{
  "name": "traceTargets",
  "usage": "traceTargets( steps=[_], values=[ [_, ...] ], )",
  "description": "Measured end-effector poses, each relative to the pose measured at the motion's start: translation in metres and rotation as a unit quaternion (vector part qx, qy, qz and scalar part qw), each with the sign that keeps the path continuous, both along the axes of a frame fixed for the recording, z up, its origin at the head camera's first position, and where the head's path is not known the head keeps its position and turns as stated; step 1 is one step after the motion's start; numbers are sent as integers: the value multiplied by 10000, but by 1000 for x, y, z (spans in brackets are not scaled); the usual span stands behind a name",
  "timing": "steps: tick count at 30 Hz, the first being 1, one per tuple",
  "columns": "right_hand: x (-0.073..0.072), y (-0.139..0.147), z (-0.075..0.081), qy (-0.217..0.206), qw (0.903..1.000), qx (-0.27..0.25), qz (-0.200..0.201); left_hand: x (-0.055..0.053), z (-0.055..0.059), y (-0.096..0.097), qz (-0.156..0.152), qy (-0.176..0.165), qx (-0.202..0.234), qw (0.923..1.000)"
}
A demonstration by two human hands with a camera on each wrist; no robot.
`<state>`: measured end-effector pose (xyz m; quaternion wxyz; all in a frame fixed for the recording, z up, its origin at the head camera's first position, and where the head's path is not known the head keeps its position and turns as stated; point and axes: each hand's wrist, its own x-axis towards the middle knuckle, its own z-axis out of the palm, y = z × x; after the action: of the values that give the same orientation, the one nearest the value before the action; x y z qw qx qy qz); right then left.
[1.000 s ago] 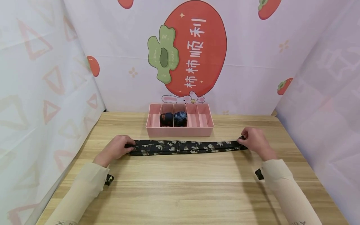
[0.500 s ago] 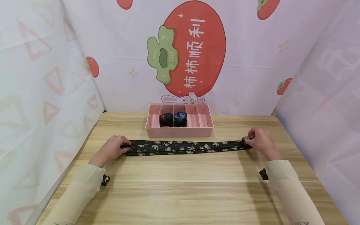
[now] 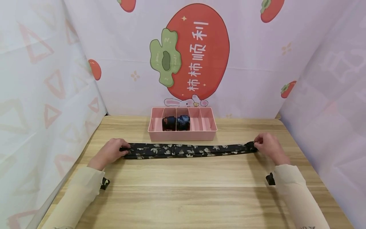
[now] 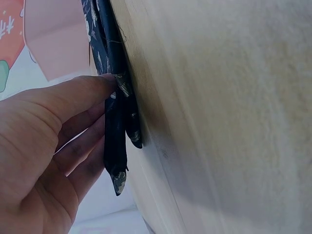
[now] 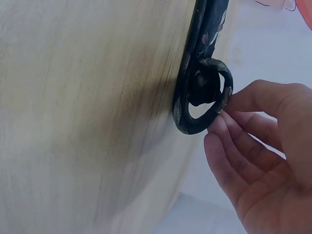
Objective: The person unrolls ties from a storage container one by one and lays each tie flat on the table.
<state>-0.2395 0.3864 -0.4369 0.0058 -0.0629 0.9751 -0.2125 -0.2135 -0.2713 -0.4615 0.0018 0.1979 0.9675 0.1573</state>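
A black necktie point(image 3: 177, 151) with a pale floral pattern lies lengthwise across the wooden table, doubled over. Its two pointed tips point(image 4: 119, 183) hang past the fingers in the left wrist view. My left hand point(image 3: 110, 151) pinches the tie just short of those tips between thumb and fingers. At the other end the fabric bends back into a small loop point(image 5: 183, 117) with a curled bit of cloth inside. My right hand point(image 3: 270, 147) pinches the outer side of this loop.
Behind the tie stands a pink divided box point(image 3: 183, 136). A dark roll of cloth point(image 3: 169, 123) and a blue patterned roll point(image 3: 183, 122) sit in neighbouring compartments. Printed cloth walls point(image 3: 123, 95) enclose the table's back and sides.
My left hand has shifted left and my right hand right, so they are farther apart. The tie has slid left between them, and its right end now shows a rounder curl. The box stays put.
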Motion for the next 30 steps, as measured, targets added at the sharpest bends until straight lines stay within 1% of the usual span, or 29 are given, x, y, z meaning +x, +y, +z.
traceTargets(
  steps=[4,9,13,17,23,26,30],
  values=[
    [0,-5,-1,232,9997,71,-82,-1,0,0,3,5,-3,10000],
    [-4,-12,-1,407,9986,319,142,-1,1,0,34,-18,-43,10000],
    [-4,-9,-1,415,9985,315,179,0,1,1,27,-37,-15,10000],
    [-4,2,2,287,9992,258,67,0,0,0,7,-15,2,10000],
    [-4,17,5,143,9997,210,61,-1,-1,-1,33,-16,-13,10000],
    [-5,25,4,58,9997,216,76,-1,-1,-1,62,-23,-9,10000],
    [-4,32,1,-168,9996,229,-1,0,0,0,113,-37,21,9999]
  ],
)
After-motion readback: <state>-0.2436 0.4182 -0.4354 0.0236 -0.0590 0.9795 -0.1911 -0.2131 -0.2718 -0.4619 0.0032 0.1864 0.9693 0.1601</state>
